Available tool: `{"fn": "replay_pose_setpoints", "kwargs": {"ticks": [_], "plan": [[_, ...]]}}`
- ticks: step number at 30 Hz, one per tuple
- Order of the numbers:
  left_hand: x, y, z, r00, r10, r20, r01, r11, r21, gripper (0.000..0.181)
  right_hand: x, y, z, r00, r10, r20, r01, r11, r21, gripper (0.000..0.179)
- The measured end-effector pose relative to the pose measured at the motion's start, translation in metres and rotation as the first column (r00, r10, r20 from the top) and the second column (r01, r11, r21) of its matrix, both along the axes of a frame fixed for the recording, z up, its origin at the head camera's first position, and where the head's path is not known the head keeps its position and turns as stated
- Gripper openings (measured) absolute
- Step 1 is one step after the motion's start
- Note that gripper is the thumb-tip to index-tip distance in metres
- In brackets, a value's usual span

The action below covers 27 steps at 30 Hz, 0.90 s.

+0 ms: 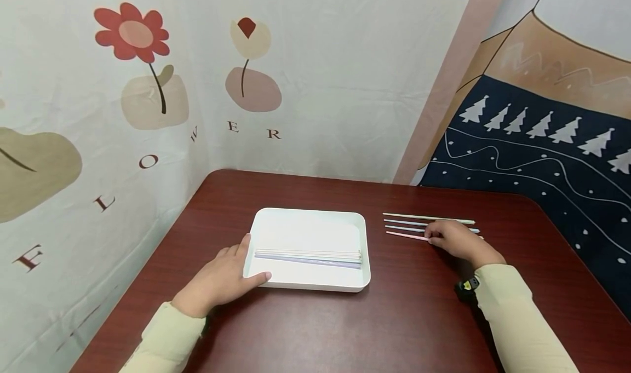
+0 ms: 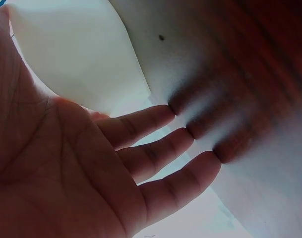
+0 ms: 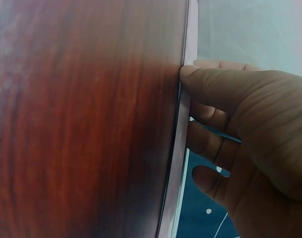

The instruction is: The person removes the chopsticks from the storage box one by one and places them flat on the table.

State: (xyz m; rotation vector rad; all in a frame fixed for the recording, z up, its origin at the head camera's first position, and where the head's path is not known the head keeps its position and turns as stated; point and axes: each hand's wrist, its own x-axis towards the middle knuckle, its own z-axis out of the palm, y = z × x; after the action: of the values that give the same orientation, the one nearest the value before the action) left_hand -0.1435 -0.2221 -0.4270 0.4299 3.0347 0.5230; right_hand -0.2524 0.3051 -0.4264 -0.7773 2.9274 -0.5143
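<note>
Against the left hand (image 1: 217, 277), fingers spread, sits a smooth white tray (image 1: 305, 228) of slim sticks (image 1: 308, 260); right hand (image 1: 455, 240)'s pinching a skinny pink stick (image 1: 406, 235), pastel ones (image 1: 414, 217) just beyond, glossy woodgrain worktop (image 1: 419, 323) underneath.

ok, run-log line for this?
left hand: at white tray, left edge | right hand: pinches pink stick | in tray: sticks | on table, right of tray: more sticks

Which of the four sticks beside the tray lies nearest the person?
The pink stick, touched by the right hand; the green stick and two blue sticks lie farther back.
</note>
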Motion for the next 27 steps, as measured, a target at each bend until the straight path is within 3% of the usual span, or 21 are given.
{"fn": "replay_pose_setpoints", "kwargs": {"ticks": [11, 16, 22, 27], "plan": [[0.001, 0.001, 0.003, 1.000, 0.014, 0.021, -0.014, 1.000, -0.004, 0.105, 0.000, -0.001, 0.000, 1.000, -0.015, 0.004, 0.015, 1.000, 0.002, 0.014], [0.001, 0.001, 0.004, 1.000, 0.015, 0.022, -0.015, 1.000, -0.012, 0.106, 0.001, -0.005, 0.009, 1.000, -0.025, 0.002, 0.025, 1.000, -0.014, 0.010], [0.000, 0.001, 0.005, 1.000, 0.007, 0.018, -0.007, 1.000, -0.013, 0.106, -0.002, -0.031, 0.032, 0.997, 0.023, -0.068, -0.028, 0.997, -0.078, 0.010], [0.000, 0.001, 0.004, 1.000, 0.005, 0.022, -0.005, 1.000, -0.013, 0.107, -0.008, -0.066, 0.038, 0.994, 0.062, -0.094, -0.074, 0.989, -0.126, 0.011]]}}
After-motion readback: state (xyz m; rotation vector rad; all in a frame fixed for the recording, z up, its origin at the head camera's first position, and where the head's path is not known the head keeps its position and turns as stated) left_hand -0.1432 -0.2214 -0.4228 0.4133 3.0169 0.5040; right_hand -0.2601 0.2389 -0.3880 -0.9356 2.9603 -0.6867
